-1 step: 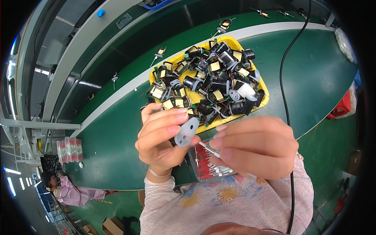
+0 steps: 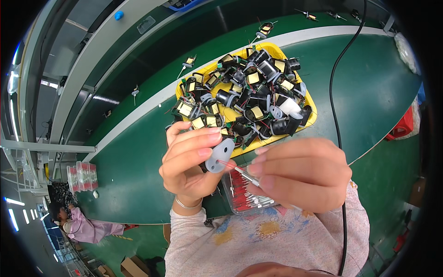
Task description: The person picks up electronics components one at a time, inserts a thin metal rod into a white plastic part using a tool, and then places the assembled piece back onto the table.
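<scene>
Between the fingers and thumb of my left hand (image 2: 184, 161) is a grey oval plastic cap (image 2: 224, 148) with several small holes, its face turned to the right. Whatever sits behind the cap is mostly hidden by my fingers. My right hand (image 2: 304, 173) pinches a thin white-and-metal rod (image 2: 249, 178) with red wires at its front end. Those wires (image 2: 225, 163) reach a hole in the cap; how deep they go cannot be seen. Under my hands stands a clear plastic box (image 2: 227, 196) of similar red-and-white rods.
Beyond my hands, a yellow tray (image 2: 310, 100) is heaped with black cylindrical units with grey caps. A black cable (image 2: 333, 87) runs down the right side. Stacked clear boxes (image 2: 83, 176) stand at left, near another person (image 2: 90, 226). Finished-looking units (image 2: 188, 62) lie behind the white rail.
</scene>
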Action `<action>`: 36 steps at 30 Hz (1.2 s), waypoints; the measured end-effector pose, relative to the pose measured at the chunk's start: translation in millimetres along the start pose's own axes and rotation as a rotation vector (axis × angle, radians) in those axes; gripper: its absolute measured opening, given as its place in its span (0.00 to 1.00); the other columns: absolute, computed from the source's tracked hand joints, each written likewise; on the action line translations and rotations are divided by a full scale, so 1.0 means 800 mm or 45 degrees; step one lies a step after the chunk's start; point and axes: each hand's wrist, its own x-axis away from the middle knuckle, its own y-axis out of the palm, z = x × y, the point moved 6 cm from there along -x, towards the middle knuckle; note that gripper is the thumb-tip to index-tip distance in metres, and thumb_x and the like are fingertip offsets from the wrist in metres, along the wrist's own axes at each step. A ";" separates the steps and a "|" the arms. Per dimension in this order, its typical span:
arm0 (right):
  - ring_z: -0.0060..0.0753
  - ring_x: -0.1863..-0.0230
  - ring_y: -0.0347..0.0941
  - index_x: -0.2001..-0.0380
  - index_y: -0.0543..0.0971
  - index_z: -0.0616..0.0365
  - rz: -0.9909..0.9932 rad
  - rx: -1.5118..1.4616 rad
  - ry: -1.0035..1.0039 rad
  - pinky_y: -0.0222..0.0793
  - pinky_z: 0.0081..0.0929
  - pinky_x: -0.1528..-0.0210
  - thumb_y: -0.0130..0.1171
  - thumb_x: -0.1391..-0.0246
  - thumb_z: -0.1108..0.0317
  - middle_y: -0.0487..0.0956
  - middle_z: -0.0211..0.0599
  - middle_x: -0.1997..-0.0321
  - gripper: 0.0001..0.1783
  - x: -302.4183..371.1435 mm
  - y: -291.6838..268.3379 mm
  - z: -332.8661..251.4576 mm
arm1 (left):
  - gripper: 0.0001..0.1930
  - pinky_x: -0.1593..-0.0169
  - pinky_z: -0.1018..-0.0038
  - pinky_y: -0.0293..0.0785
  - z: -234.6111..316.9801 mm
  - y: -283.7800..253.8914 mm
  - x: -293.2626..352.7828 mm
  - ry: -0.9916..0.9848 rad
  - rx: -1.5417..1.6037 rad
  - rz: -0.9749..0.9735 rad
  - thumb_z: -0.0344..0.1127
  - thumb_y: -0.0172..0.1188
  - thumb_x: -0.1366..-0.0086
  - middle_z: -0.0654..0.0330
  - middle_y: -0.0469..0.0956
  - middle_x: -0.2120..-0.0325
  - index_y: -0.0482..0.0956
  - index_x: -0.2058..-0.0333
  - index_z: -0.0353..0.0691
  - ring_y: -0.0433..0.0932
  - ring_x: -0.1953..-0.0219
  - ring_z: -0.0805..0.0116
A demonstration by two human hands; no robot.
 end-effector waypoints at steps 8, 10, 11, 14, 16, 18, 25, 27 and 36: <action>0.39 0.69 0.75 0.73 0.74 0.68 -0.047 0.036 0.008 0.77 0.29 0.68 0.57 0.53 0.68 0.77 0.47 0.71 0.11 -0.007 0.003 -0.015 | 0.27 0.52 0.61 0.61 0.005 -0.003 -0.003 -0.010 0.039 -0.009 0.35 0.72 0.59 0.58 0.78 0.68 0.65 0.63 0.44 0.78 0.66 0.63; 0.39 0.69 0.75 0.73 0.74 0.68 -0.060 0.032 0.017 0.77 0.29 0.68 0.56 0.53 0.69 0.77 0.47 0.71 0.10 -0.009 0.003 -0.016 | 0.27 0.52 0.62 0.61 0.006 -0.005 -0.003 -0.024 0.035 -0.009 0.34 0.72 0.59 0.58 0.78 0.68 0.65 0.63 0.44 0.78 0.66 0.63; 0.39 0.69 0.75 0.72 0.74 0.68 -0.054 0.037 -0.006 0.77 0.29 0.68 0.56 0.53 0.69 0.77 0.47 0.70 0.10 -0.008 0.003 -0.017 | 0.27 0.52 0.62 0.61 0.007 -0.005 -0.003 -0.025 0.035 -0.010 0.34 0.72 0.59 0.58 0.78 0.68 0.65 0.63 0.44 0.78 0.66 0.63; 0.39 0.69 0.75 0.72 0.74 0.68 -0.036 0.049 -0.023 0.77 0.30 0.67 0.57 0.53 0.70 0.77 0.47 0.70 0.09 -0.011 0.003 -0.021 | 0.26 0.52 0.62 0.61 0.009 -0.007 -0.003 -0.036 0.046 -0.005 0.34 0.72 0.59 0.58 0.78 0.68 0.65 0.63 0.44 0.78 0.66 0.63; 0.39 0.69 0.75 0.72 0.74 0.67 -0.026 0.056 -0.017 0.77 0.30 0.67 0.57 0.54 0.71 0.77 0.47 0.70 0.09 -0.013 0.005 -0.024 | 0.27 0.51 0.62 0.60 0.010 -0.009 -0.003 -0.043 0.053 -0.011 0.34 0.72 0.59 0.57 0.79 0.68 0.65 0.63 0.44 0.79 0.65 0.63; 0.38 0.69 0.75 0.73 0.75 0.67 0.007 0.101 -0.024 0.77 0.28 0.67 0.59 0.58 0.73 0.77 0.45 0.70 0.09 -0.013 0.008 -0.025 | 0.26 0.52 0.62 0.61 0.013 -0.010 -0.004 -0.041 0.068 0.011 0.34 0.72 0.59 0.57 0.79 0.68 0.66 0.63 0.44 0.79 0.66 0.63; 0.32 0.74 0.73 0.78 0.75 0.64 -0.051 0.179 -0.062 0.70 0.19 0.78 0.55 0.66 0.80 0.75 0.39 0.75 0.06 -0.019 0.017 -0.016 | 0.21 0.60 0.68 0.65 0.018 -0.013 -0.007 0.041 -0.023 -0.068 0.36 0.71 0.58 0.57 0.79 0.69 0.73 0.65 0.39 0.78 0.71 0.64; 0.30 0.75 0.73 0.78 0.78 0.61 -0.099 0.013 0.278 0.69 0.21 0.75 0.62 0.69 0.78 0.76 0.35 0.76 0.08 -0.024 0.016 0.002 | 0.22 0.62 0.70 0.64 0.015 -0.013 -0.010 -0.009 0.062 -0.111 0.36 0.71 0.58 0.55 0.79 0.68 0.74 0.64 0.37 0.78 0.71 0.65; 0.30 0.78 0.70 0.77 0.78 0.59 0.010 0.170 0.240 0.67 0.21 0.79 0.60 0.76 0.79 0.74 0.31 0.78 0.13 -0.014 0.015 0.011 | 0.14 0.58 0.73 0.72 -0.002 0.002 0.004 -0.535 0.645 0.004 0.24 0.65 0.53 0.46 0.75 0.64 0.68 0.70 0.34 0.76 0.63 0.61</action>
